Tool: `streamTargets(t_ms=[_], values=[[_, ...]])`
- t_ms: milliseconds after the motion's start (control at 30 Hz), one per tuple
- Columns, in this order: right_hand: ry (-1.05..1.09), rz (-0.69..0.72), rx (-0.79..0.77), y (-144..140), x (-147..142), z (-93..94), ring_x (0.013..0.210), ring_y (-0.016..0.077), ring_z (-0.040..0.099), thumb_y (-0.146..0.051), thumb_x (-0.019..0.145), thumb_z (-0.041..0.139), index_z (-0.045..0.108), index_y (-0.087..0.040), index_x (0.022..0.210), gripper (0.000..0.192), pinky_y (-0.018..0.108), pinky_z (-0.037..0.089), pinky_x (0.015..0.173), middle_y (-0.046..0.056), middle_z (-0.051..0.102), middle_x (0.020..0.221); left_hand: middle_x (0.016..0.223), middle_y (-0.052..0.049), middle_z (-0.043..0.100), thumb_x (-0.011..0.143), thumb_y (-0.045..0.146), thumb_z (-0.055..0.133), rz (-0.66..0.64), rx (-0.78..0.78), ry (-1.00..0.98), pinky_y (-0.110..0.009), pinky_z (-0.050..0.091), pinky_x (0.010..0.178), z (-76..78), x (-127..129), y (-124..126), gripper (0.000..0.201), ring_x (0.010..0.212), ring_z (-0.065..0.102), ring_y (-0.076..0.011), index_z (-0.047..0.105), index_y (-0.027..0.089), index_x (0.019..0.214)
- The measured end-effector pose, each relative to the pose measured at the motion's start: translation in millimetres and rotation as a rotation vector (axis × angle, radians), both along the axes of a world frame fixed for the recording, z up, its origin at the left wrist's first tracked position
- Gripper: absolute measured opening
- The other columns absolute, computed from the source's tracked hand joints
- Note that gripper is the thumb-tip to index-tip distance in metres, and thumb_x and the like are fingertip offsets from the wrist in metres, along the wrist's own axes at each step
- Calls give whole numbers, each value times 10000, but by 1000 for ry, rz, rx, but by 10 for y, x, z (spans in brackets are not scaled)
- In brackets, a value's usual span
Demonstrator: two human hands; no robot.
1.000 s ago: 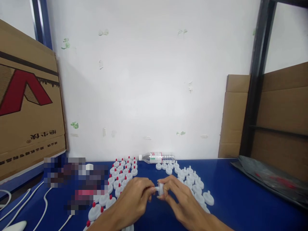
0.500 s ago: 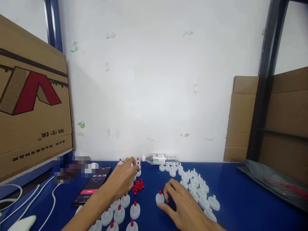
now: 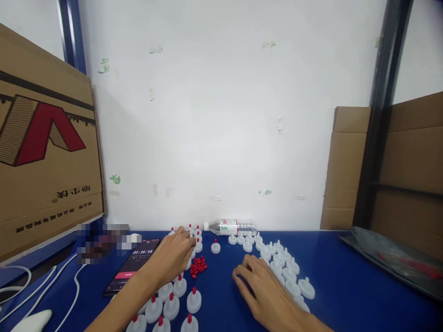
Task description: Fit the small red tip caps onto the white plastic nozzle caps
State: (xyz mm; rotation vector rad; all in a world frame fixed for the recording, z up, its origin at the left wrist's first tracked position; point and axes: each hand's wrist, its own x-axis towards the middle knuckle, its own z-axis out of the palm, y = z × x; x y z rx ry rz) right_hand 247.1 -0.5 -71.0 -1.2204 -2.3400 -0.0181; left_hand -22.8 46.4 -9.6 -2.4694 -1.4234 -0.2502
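My left hand (image 3: 178,251) reaches over the far rows of white nozzle caps with red tips (image 3: 198,245). Its fingers bend downward, and their ends are hidden behind the hand. Close to it lies a small pile of red tip covers (image 3: 198,266). My right hand (image 3: 258,286) hovers above the blue table beside the white nozzle caps without red tips (image 3: 277,267). Its fingers are loosely bent and apart, with nothing visible in them. One red-tipped nozzle cap (image 3: 215,247) stands alone between the hands, toward the wall.
A clear plastic bottle (image 3: 230,227) lies along the wall. On the left are a phone (image 3: 133,265) showing a timer, white cables (image 3: 76,286) and a large cardboard box (image 3: 51,138). A grey plastic bag (image 3: 394,265) lies at the right.
The red-tipped cap beside my right hand's fingers is gone from there; one now stands farther back, near the bottle. My left hand has drawn slightly left and down. My right hand has barely moved.
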Motion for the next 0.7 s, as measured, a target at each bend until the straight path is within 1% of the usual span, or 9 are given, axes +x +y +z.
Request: streamTargets(t_ms=[67,133,200,300,433,500,567,633,700], values=[[-40,-34,77,50,48,8,1061,275,629,-239,1040,421,680,-227,1035,259,518,492,974,94,650,1071,955,-105,690,978,152,441,-7,-54,-22,-345,460,742,9,6,-20,276,1003,579,-286,706,193,916],[-84,-91,161,132,117,-25,1251,330,559,-293,1038,459,683,-215,1158,266,602,389,1093,132,651,1230,943,-92,701,951,152,501,-13,-94,-34,-339,457,746,11,18,-41,226,983,595,-277,713,200,892],[-122,-150,200,228,193,-77,1392,377,446,-385,1037,476,642,-190,1303,369,656,282,1159,169,590,1398,931,-78,707,925,156,554,-20,-120,-39,-338,458,764,11,35,-63,185,989,604,-273,723,212,876],[-161,-198,159,353,274,-129,1470,391,329,-520,1039,430,546,-171,1442,546,667,229,1186,182,474,1530,922,-74,711,899,150,592,-23,-166,-42,-341,461,796,16,67,-106,172,1013,611,-275,741,229,862],[-201,-213,79,443,287,-113,1501,370,244,-582,1046,351,444,-190,1522,624,653,214,1197,167,358,1598,953,-85,717,865,137,635,-5,-226,-52,-334,469,807,40,106,-168,153,1013,633,-268,758,226,883],[-214,-188,56,459,281,-89,1503,359,243,-570,1051,345,424,-184,1532,622,648,195,1204,167,347,1601,970,-85,722,839,110,648,6,-252,-55,-332,470,803,42,116,-178,165,1008,644,-262,763,224,863],[-216,-156,42,450,280,-63,1497,353,271,-544,1058,346,432,-166,1525,607,652,177,1207,174,377,1587,981,-81,726,812,82,653,14,-271,-53,-329,468,800,26,118,-161,184,997,652,-254,765,224,845],[-196,-130,34,405,275,-30,1477,344,334,-507,1067,346,460,-158,1503,569,653,181,1206,179,444,1551,976,-76,731,794,87,668,22,-286,-46,-325,467,789,-14,111,-116,171,977,661,-250,767,224,821],[-160,-79,30,320,253,13,1426,311,431,-444,1076,356,490,-184,1475,495,624,223,1206,156,529,1487,927,-65,736,786,114,688,25,-296,-34,-320,464,772,-75,101,-58,138,964,668,-254,765,229,776]])
